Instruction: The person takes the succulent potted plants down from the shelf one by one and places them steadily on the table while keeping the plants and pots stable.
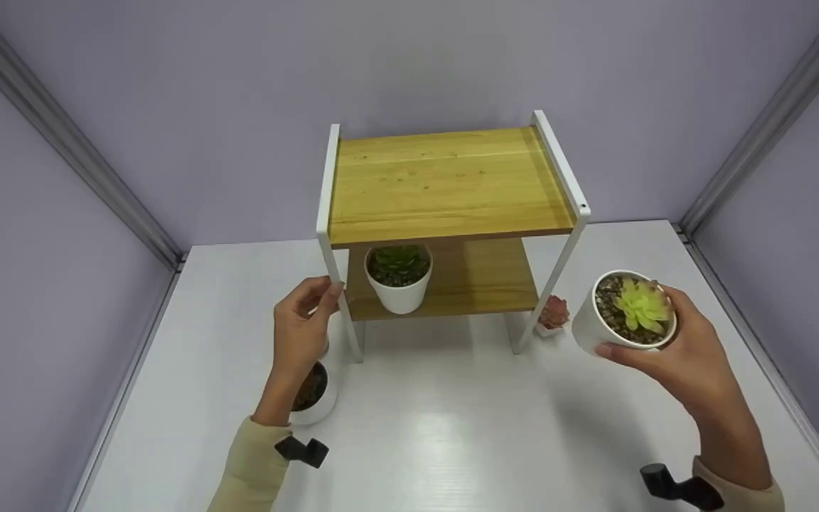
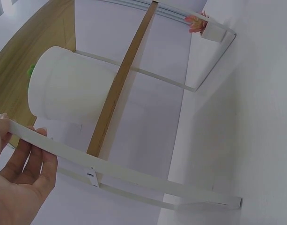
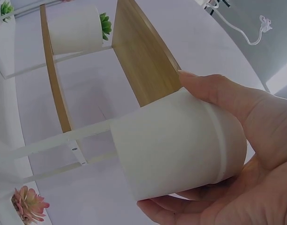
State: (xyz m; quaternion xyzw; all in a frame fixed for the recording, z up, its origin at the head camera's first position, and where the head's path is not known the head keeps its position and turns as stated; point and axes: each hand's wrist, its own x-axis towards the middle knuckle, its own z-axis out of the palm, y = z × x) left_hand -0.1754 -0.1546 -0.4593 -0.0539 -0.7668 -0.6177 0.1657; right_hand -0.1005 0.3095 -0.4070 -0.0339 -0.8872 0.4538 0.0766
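My right hand grips a white pot with a yellow-green succulent by its side, held above the table to the right of the shelf. The right wrist view shows this pot with the thumb on one side and fingers on the other. At the two-tier wooden shelf, my left hand pinches the white front left post. On the lower board stands a white pot with a dark green succulent, left of the middle.
Behind the left forearm stands another white pot, partly hidden. A small pot with a pink-red succulent stands beside the shelf's right leg. Purple-grey walls enclose the white table.
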